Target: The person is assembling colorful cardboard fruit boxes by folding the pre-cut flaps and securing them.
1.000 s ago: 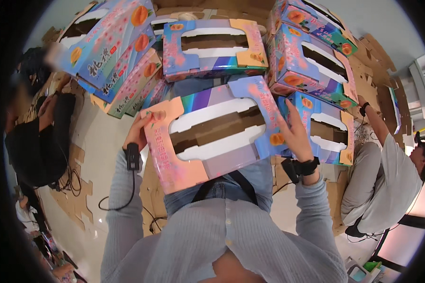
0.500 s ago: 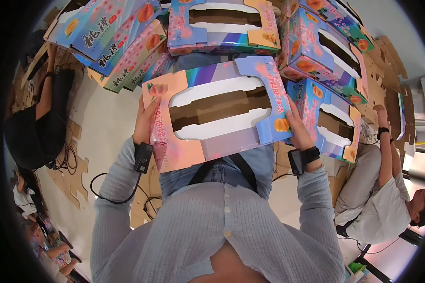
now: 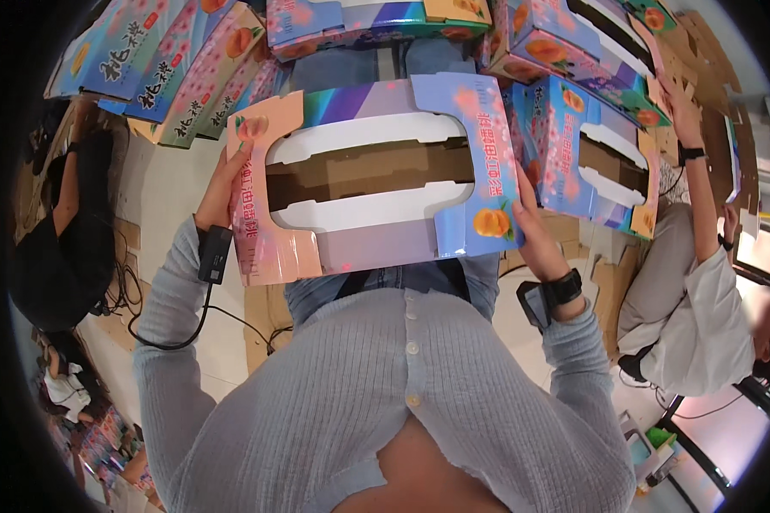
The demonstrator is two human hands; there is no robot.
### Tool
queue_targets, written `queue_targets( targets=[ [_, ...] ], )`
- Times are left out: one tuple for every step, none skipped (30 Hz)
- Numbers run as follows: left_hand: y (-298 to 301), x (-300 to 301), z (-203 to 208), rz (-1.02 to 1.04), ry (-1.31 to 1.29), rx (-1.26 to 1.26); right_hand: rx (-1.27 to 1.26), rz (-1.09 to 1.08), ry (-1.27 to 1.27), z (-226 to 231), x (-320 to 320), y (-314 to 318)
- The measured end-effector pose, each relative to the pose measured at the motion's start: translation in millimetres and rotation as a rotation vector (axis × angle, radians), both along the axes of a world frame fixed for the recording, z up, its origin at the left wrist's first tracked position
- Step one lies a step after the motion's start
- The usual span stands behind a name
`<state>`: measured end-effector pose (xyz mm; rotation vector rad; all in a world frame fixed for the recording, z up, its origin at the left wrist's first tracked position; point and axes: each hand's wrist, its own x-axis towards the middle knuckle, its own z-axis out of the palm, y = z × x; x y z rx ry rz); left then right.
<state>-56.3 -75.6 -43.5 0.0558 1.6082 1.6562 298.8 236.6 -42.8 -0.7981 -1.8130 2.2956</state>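
Note:
Between my two hands is a colourful cardboard gift box (image 3: 376, 244) with peach pictures and a wide cut-out in its top. White flaps edge the opening, and the brown inside shows through it. My left hand (image 3: 223, 184) grips the box's orange left end, thumb near the printed peach. My right hand (image 3: 536, 231) holds the blue right end, fingers partly hidden along its side. The box is held above my lap, its top facing up. A similar box (image 3: 603, 175) stands just right of my right hand.
Stacked folded or closed boxes (image 3: 158, 64) lie at the far left, and another open-topped box (image 3: 376, 34) stands straight ahead. More boxes (image 3: 565, 47) pile up at the far right. A person (image 3: 701, 291) sits at right, touching that pile; a dark-clothed person (image 3: 68, 231) is at left.
The held box has shifted left and slightly farther away, turning straighter, with both hands still on it. My view has tilted. The person at right has reached up to the box pile.

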Motion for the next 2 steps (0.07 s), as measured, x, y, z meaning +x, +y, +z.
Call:
queue_targets(
  targets=[
    [-3.9, -1.9, -2.9, -0.005, -0.017, 0.001, -0.008, 0.003, -0.018, -1.0, 0.0, 1.6],
    [-5.0, -1.6, -5.2, -0.012, -0.021, -0.004, -0.055, -0.009, 0.003, -3.7, 0.8, 0.6]
  ],
)
